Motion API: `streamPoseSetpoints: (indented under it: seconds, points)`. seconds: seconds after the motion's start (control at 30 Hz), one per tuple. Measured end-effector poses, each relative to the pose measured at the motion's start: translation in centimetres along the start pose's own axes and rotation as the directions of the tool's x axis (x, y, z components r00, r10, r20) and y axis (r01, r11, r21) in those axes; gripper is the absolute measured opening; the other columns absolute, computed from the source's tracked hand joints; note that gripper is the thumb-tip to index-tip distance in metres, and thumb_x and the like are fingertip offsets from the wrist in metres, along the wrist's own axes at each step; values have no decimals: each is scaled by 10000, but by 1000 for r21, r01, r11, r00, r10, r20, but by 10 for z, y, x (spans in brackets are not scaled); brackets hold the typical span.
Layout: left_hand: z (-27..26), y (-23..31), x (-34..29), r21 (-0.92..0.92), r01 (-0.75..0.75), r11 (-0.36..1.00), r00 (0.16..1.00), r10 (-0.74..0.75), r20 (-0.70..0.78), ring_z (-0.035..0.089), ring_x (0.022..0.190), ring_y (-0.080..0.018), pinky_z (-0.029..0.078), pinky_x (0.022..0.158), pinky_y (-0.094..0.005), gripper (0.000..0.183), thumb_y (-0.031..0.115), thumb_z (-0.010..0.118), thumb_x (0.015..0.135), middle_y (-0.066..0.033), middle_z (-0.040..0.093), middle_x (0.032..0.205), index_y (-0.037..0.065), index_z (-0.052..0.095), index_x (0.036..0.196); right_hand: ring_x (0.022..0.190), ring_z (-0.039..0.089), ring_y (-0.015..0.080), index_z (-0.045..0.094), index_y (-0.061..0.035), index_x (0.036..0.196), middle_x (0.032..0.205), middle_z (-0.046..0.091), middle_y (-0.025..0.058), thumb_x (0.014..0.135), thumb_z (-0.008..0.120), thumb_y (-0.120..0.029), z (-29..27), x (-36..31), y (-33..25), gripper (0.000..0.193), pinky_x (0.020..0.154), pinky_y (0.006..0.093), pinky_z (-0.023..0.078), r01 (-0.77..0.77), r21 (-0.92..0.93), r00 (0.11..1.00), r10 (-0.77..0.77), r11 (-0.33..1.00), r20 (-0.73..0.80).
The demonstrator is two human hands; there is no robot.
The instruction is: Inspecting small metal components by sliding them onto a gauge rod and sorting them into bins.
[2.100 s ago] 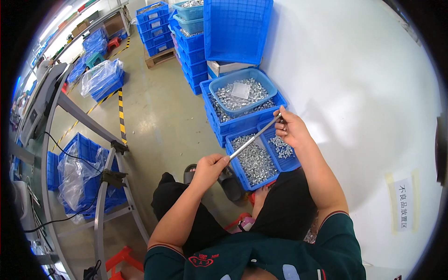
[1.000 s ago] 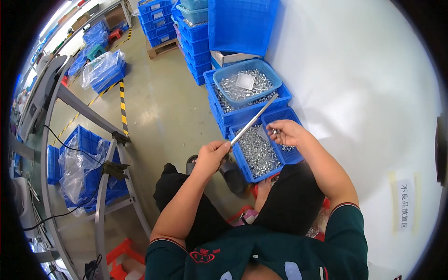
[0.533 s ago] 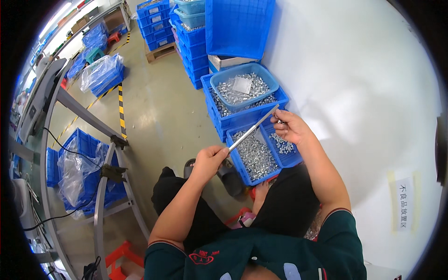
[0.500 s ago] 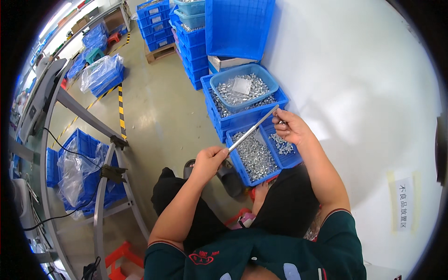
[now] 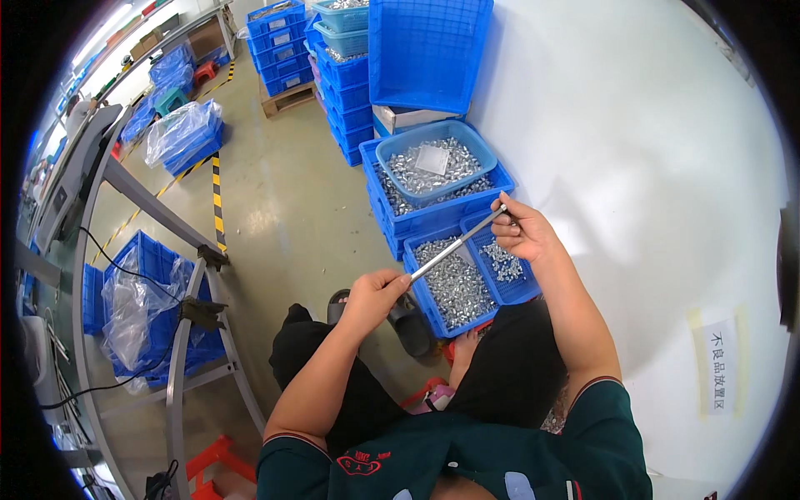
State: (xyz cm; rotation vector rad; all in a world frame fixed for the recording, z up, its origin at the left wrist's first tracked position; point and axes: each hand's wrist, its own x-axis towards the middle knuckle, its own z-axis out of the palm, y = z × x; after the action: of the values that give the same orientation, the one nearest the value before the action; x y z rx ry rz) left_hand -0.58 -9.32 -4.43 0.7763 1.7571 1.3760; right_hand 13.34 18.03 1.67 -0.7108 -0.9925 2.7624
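A thin metal rod (image 5: 440,257) slants up and to the right in front of me; its near part looks brighter and thicker than its far part. My left hand (image 5: 377,296) pinches the near end between thumb and fingers. At the far tip, my right hand (image 5: 523,233) has its thumb and fingers closed around a small shiny metal part; the other fingers are curled, and what lies in the palm is mostly hidden. Below the rod stands a divided blue bin (image 5: 430,312), with many small metal parts (image 5: 454,287) on its left side and fewer metal parts (image 5: 505,263) on its right.
Behind it, a light-blue basket (image 5: 390,163) of metal parts rests on a blue crate (image 5: 398,223). Stacked blue crates (image 5: 350,117) stand farther back. A white wall (image 5: 650,208) borders the right. A grey metal frame (image 5: 179,367) and a plastic-covered crate (image 5: 137,275) are at left.
The rod lies at a flatter angle, its far tip slightly lower and farther right. My right fingers have shifted onto the tip; my left hand stays nearly in place.
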Motion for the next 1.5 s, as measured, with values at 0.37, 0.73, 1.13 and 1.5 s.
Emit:
streamPoseSetpoints:
  seconds: [0.37,0.73,1.13,1.5]
  points:
    - [-1,9,0,-58,60,997,997,-62,-35,442,557,-71,357,499,-227,257,249,569,865,13,515,631,2,634,833,490,329,32,558,-32,1011,688,440,-13,886,550,-224,28,0,22,229,398,151,255,-52,-402,998,58,914,2]
    - [-3,11,-2,-105,65,992,997,-68,-24,445,576,-76,372,529,-231,243,236,564,865,6,522,642,4,629,833,585,491,82,539,-7,985,806,565,67,856,538,-61,0,4,6,140,450,186,400,-15,-291,988,-31,957,-152]
    - [-2,6,-2,-37,50,998,999,-49,21,456,574,-80,379,526,-234,236,231,568,863,-1,539,651,6,632,831,420,326,37,546,-49,833,602,422,-3,830,627,-319,1,0,0,282,330,150,231,128,-72,982,-136,989,-129]
    - [-3,6,-1,37,53,998,999,-53,9,460,573,-79,381,519,-232,249,240,570,862,-5,547,660,2,641,851,440,324,20,572,-33,836,585,414,-39,829,637,-203,27,-3,14,183,374,162,212,123,-543,962,-235,830,-141]
